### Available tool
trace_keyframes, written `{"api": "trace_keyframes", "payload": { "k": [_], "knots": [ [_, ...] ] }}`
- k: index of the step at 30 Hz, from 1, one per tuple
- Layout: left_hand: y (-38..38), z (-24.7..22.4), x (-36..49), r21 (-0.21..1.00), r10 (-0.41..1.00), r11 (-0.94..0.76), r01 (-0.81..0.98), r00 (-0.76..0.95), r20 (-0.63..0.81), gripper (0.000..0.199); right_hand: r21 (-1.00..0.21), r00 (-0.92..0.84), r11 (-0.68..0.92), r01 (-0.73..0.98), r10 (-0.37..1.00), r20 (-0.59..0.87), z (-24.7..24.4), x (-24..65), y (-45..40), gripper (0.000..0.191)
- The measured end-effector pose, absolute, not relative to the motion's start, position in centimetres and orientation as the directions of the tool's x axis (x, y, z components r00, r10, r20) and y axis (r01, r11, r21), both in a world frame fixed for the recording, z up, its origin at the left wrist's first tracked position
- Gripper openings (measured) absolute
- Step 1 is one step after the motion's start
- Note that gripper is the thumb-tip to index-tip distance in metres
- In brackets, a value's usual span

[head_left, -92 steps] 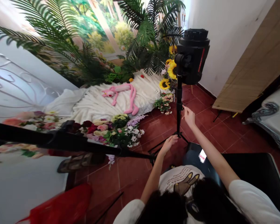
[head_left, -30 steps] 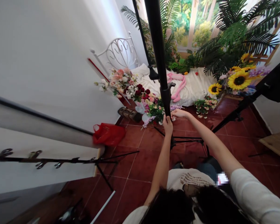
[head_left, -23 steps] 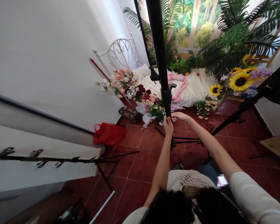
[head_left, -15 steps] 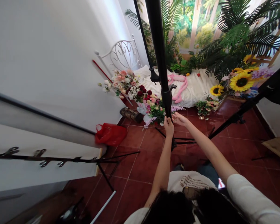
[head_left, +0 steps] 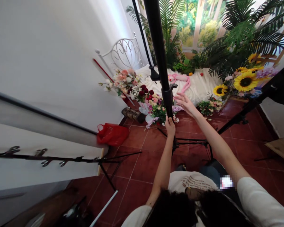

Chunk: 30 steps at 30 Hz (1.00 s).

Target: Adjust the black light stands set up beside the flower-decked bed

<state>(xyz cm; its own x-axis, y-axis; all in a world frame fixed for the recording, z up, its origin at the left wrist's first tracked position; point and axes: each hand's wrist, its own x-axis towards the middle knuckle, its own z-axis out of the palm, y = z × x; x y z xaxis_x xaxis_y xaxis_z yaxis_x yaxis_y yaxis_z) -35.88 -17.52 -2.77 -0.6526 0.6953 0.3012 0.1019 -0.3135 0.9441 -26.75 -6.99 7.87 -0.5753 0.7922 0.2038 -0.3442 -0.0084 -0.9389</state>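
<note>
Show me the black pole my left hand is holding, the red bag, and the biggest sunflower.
Black pole [head_left: 161, 58]: head view, on its upper shaft.
Red bag [head_left: 112, 134]: head view, middle of its side.
Biggest sunflower [head_left: 246, 82]: head view, on its dark centre.

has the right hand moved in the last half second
Yes. Judged against the collar on the black stand, the right hand has gone upward, from beside the left hand to nearly level with that collar.

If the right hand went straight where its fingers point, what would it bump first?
The right hand would probably bump the pole first, near its knob, though depth is hard to tell.
</note>
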Motion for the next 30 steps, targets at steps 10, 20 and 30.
{"api": "trace_keyframes", "payload": {
  "k": [10, 20, 30],
  "knots": [
    [-17.6, -2.3, -35.5, 0.946, 0.699, -0.316, 0.075, -0.655, 0.286, 0.062, -0.878, -0.617, 0.339, -0.339, 0.624, 0.479, 15.7, -28.8, -11.0, 0.085],
    [-18.3, -2.2, -37.2, 0.959, 0.799, -0.281, -0.030, -0.561, 0.217, 0.065, -0.771, -0.665, 0.581, -0.260, 0.471, 0.580, 16.7, -31.4, -9.9, 0.056],
    [-18.2, -1.4, -37.2, 0.913, 0.810, -0.277, -0.301, -0.584, 0.053, 0.070, -0.803, -0.383, 0.588, -0.091, 0.724, 0.574, 13.5, -32.6, -12.6, 0.040]
  ]
}}
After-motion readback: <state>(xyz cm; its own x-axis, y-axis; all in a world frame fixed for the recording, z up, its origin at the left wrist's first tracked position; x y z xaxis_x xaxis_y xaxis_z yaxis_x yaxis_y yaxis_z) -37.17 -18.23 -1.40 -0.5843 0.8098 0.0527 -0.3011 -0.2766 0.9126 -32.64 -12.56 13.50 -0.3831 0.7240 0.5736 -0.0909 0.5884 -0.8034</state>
